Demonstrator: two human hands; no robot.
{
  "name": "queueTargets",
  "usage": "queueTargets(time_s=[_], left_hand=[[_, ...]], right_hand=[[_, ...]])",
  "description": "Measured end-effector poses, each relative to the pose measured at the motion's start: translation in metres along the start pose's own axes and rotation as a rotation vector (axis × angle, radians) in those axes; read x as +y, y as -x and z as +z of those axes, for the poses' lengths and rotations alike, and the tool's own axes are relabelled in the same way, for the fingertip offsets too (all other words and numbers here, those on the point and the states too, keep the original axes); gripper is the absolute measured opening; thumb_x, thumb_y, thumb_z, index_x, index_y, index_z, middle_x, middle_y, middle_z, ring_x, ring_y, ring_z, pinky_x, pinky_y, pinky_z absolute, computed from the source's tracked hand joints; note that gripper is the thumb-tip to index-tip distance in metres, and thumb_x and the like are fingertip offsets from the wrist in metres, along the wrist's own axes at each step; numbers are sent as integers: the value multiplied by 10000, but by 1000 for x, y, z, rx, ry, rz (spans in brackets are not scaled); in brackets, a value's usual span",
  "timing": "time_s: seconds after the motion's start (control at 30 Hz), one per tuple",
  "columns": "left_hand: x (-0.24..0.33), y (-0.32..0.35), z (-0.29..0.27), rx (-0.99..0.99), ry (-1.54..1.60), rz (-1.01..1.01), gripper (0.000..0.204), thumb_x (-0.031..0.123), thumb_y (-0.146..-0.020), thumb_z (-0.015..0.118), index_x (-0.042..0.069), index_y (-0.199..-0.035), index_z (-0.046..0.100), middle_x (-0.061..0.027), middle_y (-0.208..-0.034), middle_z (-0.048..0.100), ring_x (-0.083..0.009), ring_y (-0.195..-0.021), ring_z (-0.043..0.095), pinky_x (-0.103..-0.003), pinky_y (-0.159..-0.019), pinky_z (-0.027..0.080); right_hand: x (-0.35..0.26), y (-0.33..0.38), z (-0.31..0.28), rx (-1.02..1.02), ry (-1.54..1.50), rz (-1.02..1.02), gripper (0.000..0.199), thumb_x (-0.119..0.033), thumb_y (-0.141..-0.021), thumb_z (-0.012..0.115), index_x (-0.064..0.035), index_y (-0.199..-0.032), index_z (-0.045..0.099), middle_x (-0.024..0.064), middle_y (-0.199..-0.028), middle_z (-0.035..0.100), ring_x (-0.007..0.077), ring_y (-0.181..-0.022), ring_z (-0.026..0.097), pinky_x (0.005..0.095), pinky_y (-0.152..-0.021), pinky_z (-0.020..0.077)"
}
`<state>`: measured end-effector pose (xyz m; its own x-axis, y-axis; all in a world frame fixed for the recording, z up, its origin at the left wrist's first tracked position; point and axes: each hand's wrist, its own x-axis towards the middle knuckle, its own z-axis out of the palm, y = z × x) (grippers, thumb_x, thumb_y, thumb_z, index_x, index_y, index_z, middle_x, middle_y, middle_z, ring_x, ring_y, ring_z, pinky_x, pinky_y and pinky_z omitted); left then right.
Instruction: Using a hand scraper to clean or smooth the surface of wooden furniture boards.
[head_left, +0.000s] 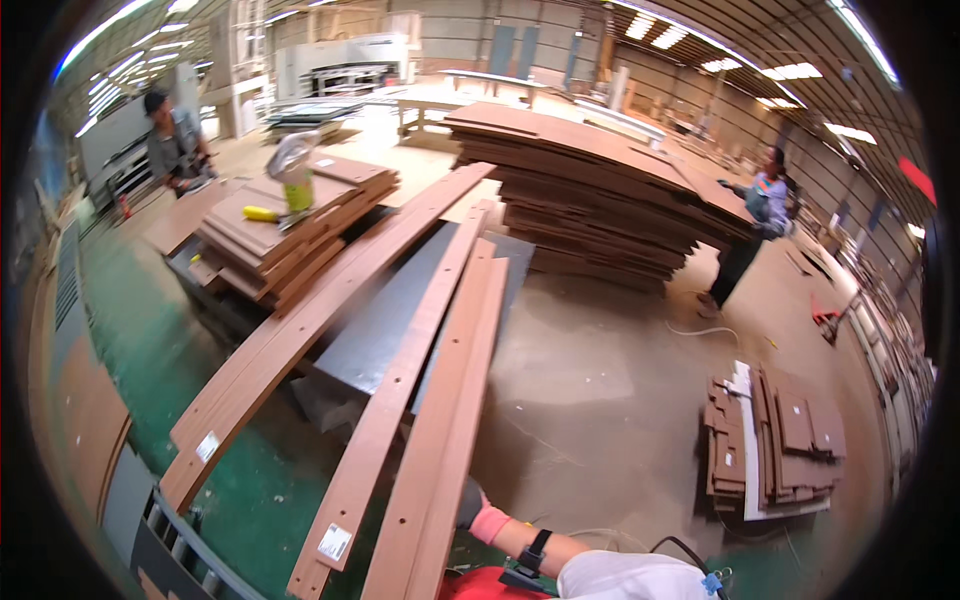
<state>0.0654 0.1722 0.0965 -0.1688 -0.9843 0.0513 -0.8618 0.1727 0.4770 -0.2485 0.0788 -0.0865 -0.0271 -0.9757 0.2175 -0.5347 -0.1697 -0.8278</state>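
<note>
My right hand, in a dark glove with a pink cuff, grips the right edge of a long brown wooden board; its fingertips are hidden by the board. My left hand is not in view. Left of that board lies a narrower drilled board with a white label near its close end. Farther left, a wider pair of long boards slants away from me, also labelled. All of them rest across a dark grey table top, their near ends jutting past its edge.
A stack of brown panels at left carries a yellow-handled tool and a yellow-green bottle. Beyond is a large panel pile. One person stands far left, another right of the pile. Smaller panels lie at right.
</note>
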Motion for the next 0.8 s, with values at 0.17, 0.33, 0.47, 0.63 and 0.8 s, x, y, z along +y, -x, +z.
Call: queueTargets(time_s=[0.17, 0.33, 0.47, 0.63, 0.8], left_hand=[[4, -28, 11, -73, 39, 66, 471, 438, -829, 583, 95, -1130, 466, -169, -1064, 482, -349, -899, 465, -432, -740, 396], [7, -46, 15, -136, 54, 102, 500, 421, -838, 575, 102, -1179, 398, -145, -1133, 414, -338, -972, 404, -449, -795, 351], [4, -52, 12, -169, 62, 91, 530, 408, -845, 568, 108, -1219, 344, -126, -1187, 360, -329, -1030, 355, -463, -838, 315], [-8, -53, 8, -202, 157, 23, 575, 392, -853, 561, 115, -1269, 275, -103, -1256, 293, -318, -1103, 295, -481, -893, 270], [-32, -52, 6, -263, 445, -148, 626, 376, -862, 553, 122, -1318, 207, -79, -1324, 225, -307, -1177, 234, -498, -947, 225]], right_hand=[[27, -14, 19, 107, -544, 24, 372, -291, -844, 561, -92, -1158, 560, 103, -1159, 583, 242, -1083, 540, 378, -958, 413], [20, -19, 16, -2, -1751, 230, 351, -234, -874, 525, -81, -1189, 534, 102, -1226, 536, 228, -1096, 521, 369, -941, 427], [-27, -4, -2, 232, -632, 399, 330, -234, -939, 459, -62, -1218, 501, 106, -1164, 570, 203, -1028, 555, 341, -926, 436], [-61, -8, -33, 100, -1246, 836, 469, -372, -890, 565, -7, -1181, 519, 84, -1101, 611, 183, -974, 598, 324, -856, 486], [-55, -6, -22, 11, -1671, 826, 499, -320, -861, 619, 19, -1207, 497, 113, -1139, 596, 204, -1025, 582, 343, -921, 464]])
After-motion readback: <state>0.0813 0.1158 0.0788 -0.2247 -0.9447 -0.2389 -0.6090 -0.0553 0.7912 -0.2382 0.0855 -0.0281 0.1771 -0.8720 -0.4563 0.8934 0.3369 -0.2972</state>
